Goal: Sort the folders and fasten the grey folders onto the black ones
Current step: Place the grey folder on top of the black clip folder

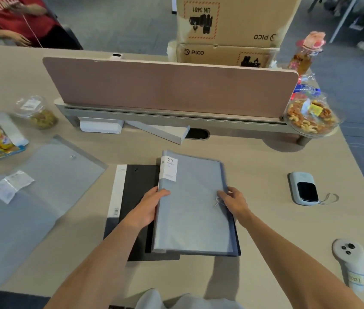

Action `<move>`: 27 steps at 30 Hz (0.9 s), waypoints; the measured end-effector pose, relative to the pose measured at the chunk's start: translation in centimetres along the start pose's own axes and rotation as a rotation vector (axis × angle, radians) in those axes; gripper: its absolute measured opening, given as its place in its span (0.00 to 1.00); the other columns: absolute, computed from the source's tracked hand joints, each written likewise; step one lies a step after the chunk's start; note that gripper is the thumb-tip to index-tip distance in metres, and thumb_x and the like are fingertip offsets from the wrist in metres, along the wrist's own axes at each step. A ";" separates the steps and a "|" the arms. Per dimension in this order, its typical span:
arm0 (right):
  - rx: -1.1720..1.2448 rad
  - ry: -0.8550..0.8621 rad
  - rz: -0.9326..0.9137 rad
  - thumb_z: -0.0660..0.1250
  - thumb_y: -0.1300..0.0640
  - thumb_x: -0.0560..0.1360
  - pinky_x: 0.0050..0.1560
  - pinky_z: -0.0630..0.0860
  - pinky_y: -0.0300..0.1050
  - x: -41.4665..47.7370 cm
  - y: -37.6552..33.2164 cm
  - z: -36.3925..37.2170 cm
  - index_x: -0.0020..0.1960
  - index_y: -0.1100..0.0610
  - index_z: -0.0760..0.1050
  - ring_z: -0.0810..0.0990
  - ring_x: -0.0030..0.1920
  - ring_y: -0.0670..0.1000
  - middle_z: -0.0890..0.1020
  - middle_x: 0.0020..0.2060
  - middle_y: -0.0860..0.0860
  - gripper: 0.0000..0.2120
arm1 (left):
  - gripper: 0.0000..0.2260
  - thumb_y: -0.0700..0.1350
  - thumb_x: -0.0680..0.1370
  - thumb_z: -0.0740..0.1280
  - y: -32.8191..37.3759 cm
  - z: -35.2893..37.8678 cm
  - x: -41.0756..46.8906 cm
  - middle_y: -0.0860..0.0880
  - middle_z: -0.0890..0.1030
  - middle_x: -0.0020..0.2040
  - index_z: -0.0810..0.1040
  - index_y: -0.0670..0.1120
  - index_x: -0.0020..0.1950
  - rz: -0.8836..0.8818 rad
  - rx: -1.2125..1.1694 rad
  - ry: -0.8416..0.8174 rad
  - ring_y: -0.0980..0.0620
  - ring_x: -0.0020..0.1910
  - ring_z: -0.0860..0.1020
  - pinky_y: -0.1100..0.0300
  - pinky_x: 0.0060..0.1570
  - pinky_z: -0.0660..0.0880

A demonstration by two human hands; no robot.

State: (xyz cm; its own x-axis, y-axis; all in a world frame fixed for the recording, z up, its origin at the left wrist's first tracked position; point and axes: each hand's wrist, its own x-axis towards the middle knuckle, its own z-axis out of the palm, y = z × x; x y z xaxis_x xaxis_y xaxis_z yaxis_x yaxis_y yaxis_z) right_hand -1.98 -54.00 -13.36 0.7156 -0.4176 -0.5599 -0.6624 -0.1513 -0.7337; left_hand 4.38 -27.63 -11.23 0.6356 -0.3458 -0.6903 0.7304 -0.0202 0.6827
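Note:
A grey pocket folder with a "20" label on its spine is held slightly above the desk, overlapping the right part of a black folder that lies flat. My left hand grips the grey folder's spine edge, thumb on top. My right hand holds its right edge, fingers by a thin string or clasp. A dark edge shows under the grey folder at its right and bottom. Two flat translucent grey folders lie to the left, one with a snap button and a paper label.
A pink desk divider runs across the back with cardboard boxes behind. A nut bowl, a white device and a controller sit right. Snack jars and packets stand left. A person in red sits far left.

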 end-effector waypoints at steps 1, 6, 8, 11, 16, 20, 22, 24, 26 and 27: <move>0.006 -0.009 -0.014 0.68 0.52 0.75 0.47 0.78 0.44 -0.1 -0.5 1.3 0.66 0.58 0.70 0.82 0.46 0.51 0.81 0.52 0.53 0.22 | 0.13 0.43 0.77 0.68 0.0 -1.6 -0.4 0.42 0.82 0.58 0.75 0.45 0.61 0.008 -0.004 0.010 0.43 0.58 0.80 0.46 0.60 0.77; -0.103 -0.055 -0.074 0.70 0.52 0.72 0.40 0.77 0.43 -1.0 -3.0 8.8 0.60 0.58 0.74 0.83 0.44 0.51 0.84 0.48 0.54 0.19 | 0.14 0.42 0.75 0.68 -0.5 -9.1 -2.9 0.39 0.83 0.56 0.76 0.41 0.60 0.022 0.013 0.186 0.42 0.55 0.82 0.45 0.60 0.77; -0.185 -0.058 -0.094 0.69 0.51 0.72 0.42 0.79 0.48 -1.5 -3.6 11.7 0.53 0.60 0.77 0.82 0.44 0.54 0.84 0.45 0.56 0.14 | 0.14 0.46 0.72 0.67 -0.6 -11.2 -3.5 0.38 0.83 0.52 0.78 0.41 0.55 0.038 0.125 0.299 0.43 0.50 0.81 0.46 0.56 0.77; -0.256 -0.028 -0.104 0.67 0.54 0.74 0.38 0.77 0.47 -2.3 -3.9 14.9 0.48 0.64 0.78 0.80 0.39 0.56 0.84 0.43 0.59 0.12 | 0.15 0.52 0.67 0.64 -0.5 -13.7 -4.0 0.43 0.81 0.44 0.78 0.45 0.48 0.057 0.449 0.421 0.46 0.43 0.79 0.50 0.47 0.76; -0.293 0.043 -0.099 0.63 0.60 0.75 0.37 0.75 0.48 -2.8 -3.3 16.9 0.51 0.66 0.79 0.81 0.40 0.61 0.82 0.42 0.62 0.11 | 0.22 0.51 0.78 0.62 -0.5 -15.5 -3.7 0.40 0.70 0.69 0.72 0.40 0.69 0.024 0.632 0.438 0.42 0.68 0.70 0.52 0.67 0.67; -0.294 0.051 -0.083 0.62 0.60 0.74 0.35 0.71 0.46 -3.3 -3.5 17.2 0.49 0.66 0.76 0.77 0.38 0.58 0.81 0.43 0.62 0.09 | 0.05 0.43 0.80 0.62 -0.1 -15.6 -3.1 0.46 0.76 0.52 0.75 0.47 0.54 0.075 0.551 0.350 0.49 0.51 0.76 0.60 0.51 0.69; -0.284 0.057 -0.065 0.62 0.60 0.74 0.36 0.70 0.45 -3.4 -3.3 16.8 0.49 0.66 0.75 0.76 0.39 0.57 0.81 0.43 0.61 0.09 | 0.06 0.42 0.79 0.62 0.3 -15.1 -2.9 0.47 0.79 0.51 0.75 0.47 0.55 0.096 0.558 0.310 0.50 0.48 0.76 0.61 0.49 0.69; -0.270 0.069 -0.051 0.62 0.60 0.74 0.36 0.70 0.46 -3.4 -3.0 16.0 0.48 0.66 0.75 0.76 0.39 0.58 0.80 0.42 0.61 0.09 | 0.13 0.42 0.78 0.63 0.4 -14.3 -2.7 0.46 0.80 0.56 0.75 0.44 0.63 0.119 0.568 0.284 0.50 0.50 0.77 0.61 0.50 0.69; -0.261 0.081 -0.048 0.63 0.60 0.74 0.34 0.67 0.45 -3.4 -2.7 15.0 0.45 0.65 0.73 0.74 0.37 0.56 0.78 0.40 0.60 0.08 | 0.18 0.42 0.77 0.64 0.5 -13.1 -2.3 0.45 0.80 0.61 0.73 0.42 0.67 0.113 0.579 0.273 0.50 0.53 0.77 0.62 0.52 0.68; -0.257 0.088 -0.046 0.63 0.59 0.73 0.32 0.66 0.44 -3.4 -2.4 14.3 0.43 0.64 0.72 0.73 0.36 0.55 0.77 0.38 0.59 0.07 | 0.19 0.43 0.77 0.64 0.5 -12.3 -2.2 0.45 0.79 0.62 0.72 0.42 0.67 0.101 0.586 0.263 0.49 0.55 0.77 0.61 0.53 0.69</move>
State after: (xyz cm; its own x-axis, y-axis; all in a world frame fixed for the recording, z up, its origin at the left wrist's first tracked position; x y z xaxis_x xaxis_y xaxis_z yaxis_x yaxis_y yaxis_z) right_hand 0.40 -39.39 -15.20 0.7319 -0.4793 -0.4843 -0.6720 -0.3899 -0.6297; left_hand 6.47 -15.31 -12.33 0.7881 -0.1333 -0.6009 0.4539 -0.5336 0.7136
